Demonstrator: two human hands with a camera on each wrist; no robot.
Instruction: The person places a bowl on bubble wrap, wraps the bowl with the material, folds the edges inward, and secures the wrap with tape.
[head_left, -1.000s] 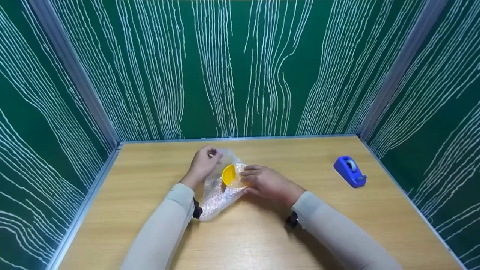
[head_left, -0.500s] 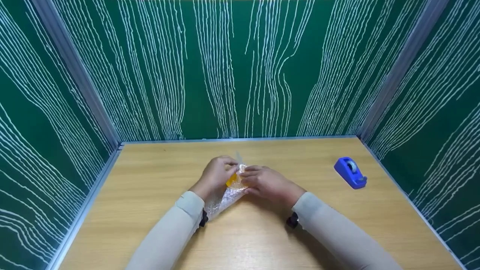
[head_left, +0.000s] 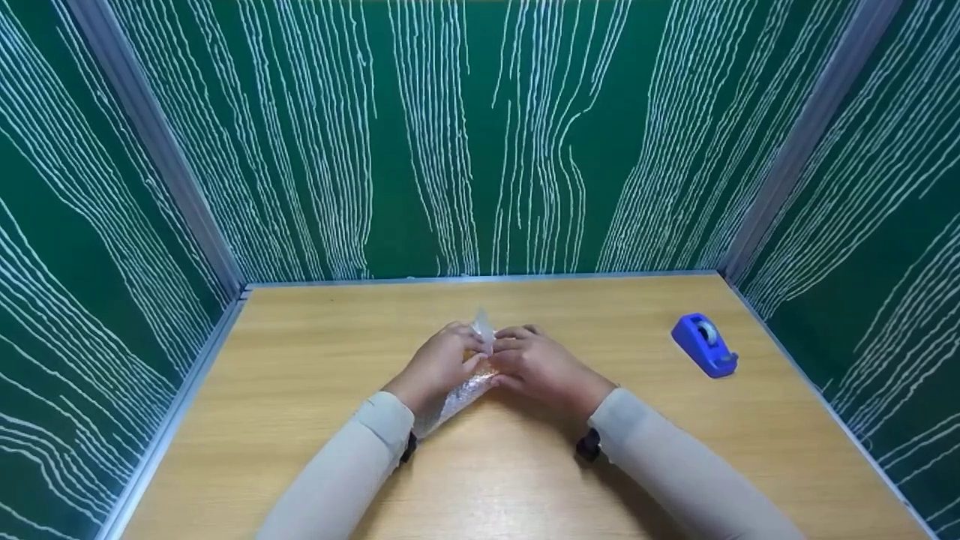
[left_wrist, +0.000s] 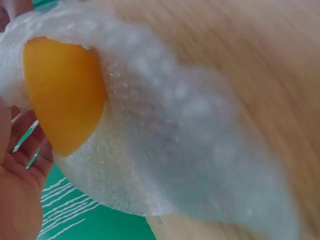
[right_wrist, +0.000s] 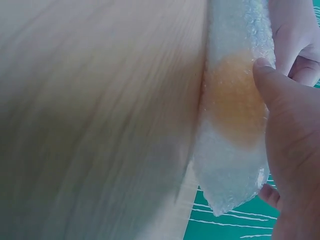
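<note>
A sheet of clear bubble wrap (head_left: 466, 396) is folded around a yellow cup (left_wrist: 65, 95) at the middle of the table. The left wrist view shows the cup's smooth yellow side through the gap in the wrap. My left hand (head_left: 444, 361) pinches the sheet's edge and holds it over the cup's open end. On the other side, my right hand (head_left: 546, 369) grips the wrapped cup, its thumb (right_wrist: 275, 82) pressing on the wrap. Through the film in the right wrist view, the cup is a blurred orange patch. In the head view the hands mostly hide it.
A blue tape dispenser (head_left: 705, 345) with a roll of tape stands at the right side of the wooden table (head_left: 315, 420). Green panels (head_left: 416, 150) with white wavy lines enclose the table at the back and sides.
My left hand has moved right and towards me, bringing the loose side of the bubble wrap over the cup's opening. My right hand has stayed nearly still.
</note>
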